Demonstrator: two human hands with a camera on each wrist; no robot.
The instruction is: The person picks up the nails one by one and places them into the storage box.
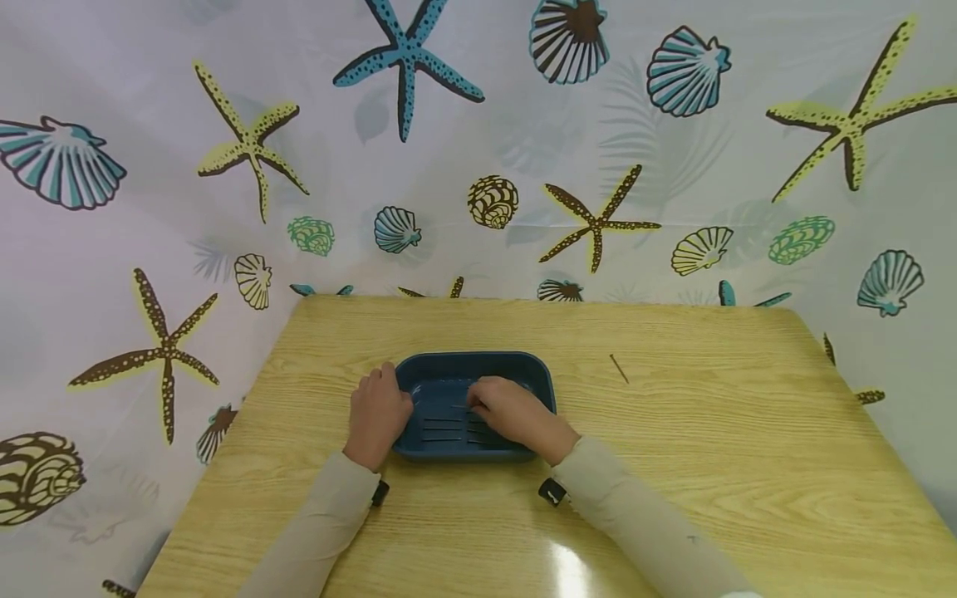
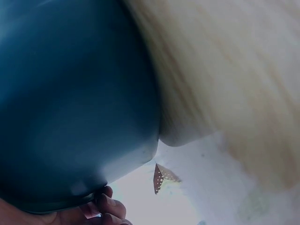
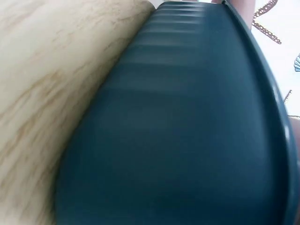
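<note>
A dark blue rectangular tray (image 1: 471, 357) stands on the wooden table. My left hand (image 1: 377, 415) grips its left rim; in the left wrist view, curled fingers (image 2: 111, 207) show at the edge of the tray wall (image 2: 79, 103). Over the inside of the tray, my right hand (image 1: 516, 415) has its fingertips bent down, pinching what looks like a thin nail (image 1: 458, 406). Several thin nails (image 1: 442, 429) lie in rough rows on the tray floor, some partly behind the right hand. The tray's outer side (image 3: 183, 117) fills the right wrist view, hiding the fingers' work.
A single brown nail (image 1: 619, 368) lies on the table (image 1: 710, 415) to the right of the tray. Behind the table hangs a pale cloth (image 1: 449, 183) printed with starfish and shells.
</note>
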